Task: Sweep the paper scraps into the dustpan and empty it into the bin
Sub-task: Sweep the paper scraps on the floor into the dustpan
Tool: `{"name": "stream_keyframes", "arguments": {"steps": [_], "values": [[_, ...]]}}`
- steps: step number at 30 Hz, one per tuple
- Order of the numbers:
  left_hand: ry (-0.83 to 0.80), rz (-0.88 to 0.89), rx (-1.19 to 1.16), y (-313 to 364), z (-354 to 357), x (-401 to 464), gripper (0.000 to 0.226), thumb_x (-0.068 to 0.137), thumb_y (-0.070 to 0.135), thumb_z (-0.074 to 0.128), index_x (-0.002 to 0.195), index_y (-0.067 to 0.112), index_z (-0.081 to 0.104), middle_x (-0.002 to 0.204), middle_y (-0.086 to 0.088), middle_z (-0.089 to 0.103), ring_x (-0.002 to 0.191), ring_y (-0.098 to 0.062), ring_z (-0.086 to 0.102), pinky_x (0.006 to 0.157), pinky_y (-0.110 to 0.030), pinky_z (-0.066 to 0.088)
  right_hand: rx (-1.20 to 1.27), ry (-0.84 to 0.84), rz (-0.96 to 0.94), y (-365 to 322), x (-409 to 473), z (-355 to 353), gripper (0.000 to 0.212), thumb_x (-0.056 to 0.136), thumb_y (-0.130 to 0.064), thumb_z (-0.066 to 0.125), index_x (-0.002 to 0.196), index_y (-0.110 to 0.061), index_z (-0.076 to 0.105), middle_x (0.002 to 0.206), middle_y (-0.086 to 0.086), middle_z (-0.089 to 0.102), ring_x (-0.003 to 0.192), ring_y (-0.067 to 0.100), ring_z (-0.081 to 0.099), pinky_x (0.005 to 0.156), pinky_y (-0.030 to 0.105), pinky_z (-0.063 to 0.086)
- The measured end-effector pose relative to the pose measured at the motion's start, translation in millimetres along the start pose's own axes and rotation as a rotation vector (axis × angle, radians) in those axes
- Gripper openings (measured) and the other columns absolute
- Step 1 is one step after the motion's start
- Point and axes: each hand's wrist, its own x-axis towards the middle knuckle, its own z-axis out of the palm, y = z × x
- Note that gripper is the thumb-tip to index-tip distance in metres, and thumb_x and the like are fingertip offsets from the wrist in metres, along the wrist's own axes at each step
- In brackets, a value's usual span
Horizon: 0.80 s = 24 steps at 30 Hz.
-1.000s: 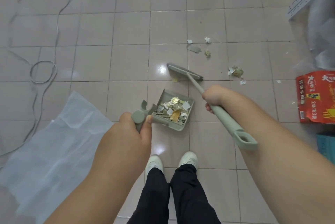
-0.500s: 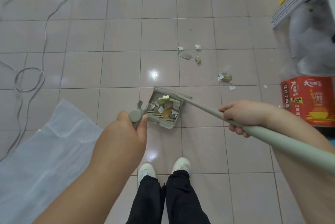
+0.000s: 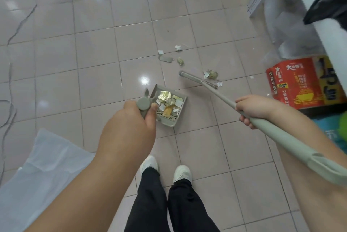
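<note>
Head view, looking down past both arms to a pink tiled floor (image 3: 93, 66). The left hand (image 3: 131, 128) is closed around the upright handle of a grey-green dustpan (image 3: 180, 117), thumb along the handle's side; the pan sits just beyond this hand, its mouth turned away from the person, and it holds a heap of white and gold paper scraps (image 3: 169, 102). The right hand (image 3: 253, 108) is wrapped tight around the shaft of a long grey-green broom (image 3: 281, 135). The broom head (image 3: 195, 78) lies beyond and to the inside of the right hand, just past the dustpan's far corner but apart from it. Loose scraps (image 3: 211, 74) lie on the tiles right beside the broom head, with a few more pieces (image 3: 178, 56) farther out. A red printed carton (image 3: 298, 83) stands outboard of the right hand. A clear plastic sheet (image 3: 37, 171) lies outboard of the left forearm. White shoes (image 3: 182, 173) and black trousers show below the hands.
</note>
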Motion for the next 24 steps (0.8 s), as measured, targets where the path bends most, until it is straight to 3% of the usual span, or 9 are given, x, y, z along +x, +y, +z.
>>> {"name": "stream_keyframes", "arguments": {"steps": [6, 11, 16, 18, 20, 24], "values": [[-0.071, 0.077, 0.050, 31, -1, 34, 0.043, 0.092, 0.052, 0.031, 0.085, 0.011, 0.043, 0.067, -0.002, 0.051, 0.056, -0.016, 0.044, 0.046, -0.030, 0.028, 0.189, 0.090, 0.092, 17, 18, -44, 0.038, 0.096, -0.007, 0.034, 0.131, -0.001, 0.045, 0.063, 0.013, 0.043, 0.019, 0.010, 0.039, 0.027, 0.011, 0.036], [-0.117, 0.142, 0.090, 52, -4, 65, 0.042, 0.093, 0.051, 0.031, 0.086, 0.012, 0.044, 0.067, -0.001, 0.051, 0.057, -0.019, 0.044, 0.045, -0.029, 0.027, 0.314, 0.123, 0.157, 16, 50, -58, 0.014, 0.096, -0.011, 0.035, 0.099, -0.002, 0.045, 0.063, 0.012, 0.044, 0.022, 0.011, 0.041, 0.027, 0.011, 0.036], [-0.148, 0.193, 0.128, 74, -2, 85, 0.039, 0.094, 0.049, 0.031, 0.087, 0.012, 0.043, 0.066, 0.001, 0.048, 0.055, -0.011, 0.041, 0.044, -0.027, 0.027, 0.469, 0.077, 0.200, -2, 86, -48, 0.026, 0.098, -0.013, 0.029, 0.074, -0.007, 0.038, 0.051, 0.008, 0.041, 0.014, 0.008, 0.034, 0.025, 0.009, 0.033], [-0.156, 0.199, 0.134, 81, -1, 90, 0.039, 0.094, 0.049, 0.031, 0.088, 0.013, 0.043, 0.066, 0.002, 0.047, 0.055, -0.010, 0.041, 0.044, -0.026, 0.027, 0.447, 0.054, 0.204, -9, 97, -37, 0.026, 0.098, -0.013, 0.029, 0.074, -0.008, 0.038, 0.055, 0.007, 0.040, 0.018, 0.009, 0.036, 0.026, 0.009, 0.033], [-0.168, 0.202, 0.132, 86, -1, 93, 0.039, 0.094, 0.049, 0.031, 0.088, 0.013, 0.043, 0.066, 0.002, 0.048, 0.055, -0.011, 0.042, 0.044, -0.027, 0.028, 0.374, 0.042, 0.191, -16, 101, -25, 0.021, 0.097, -0.013, 0.031, 0.080, -0.008, 0.040, 0.058, 0.008, 0.042, 0.034, 0.015, 0.041, 0.028, 0.011, 0.035], [-0.184, 0.195, 0.125, 91, -2, 96, 0.039, 0.094, 0.049, 0.032, 0.086, 0.013, 0.042, 0.065, 0.002, 0.048, 0.054, -0.011, 0.043, 0.044, -0.027, 0.028, 0.201, 0.014, 0.117, -26, 87, -5, 0.016, 0.096, -0.006, 0.034, 0.104, -0.006, 0.048, 0.060, 0.012, 0.048, 0.047, 0.021, 0.044, 0.040, 0.022, 0.041]]}}
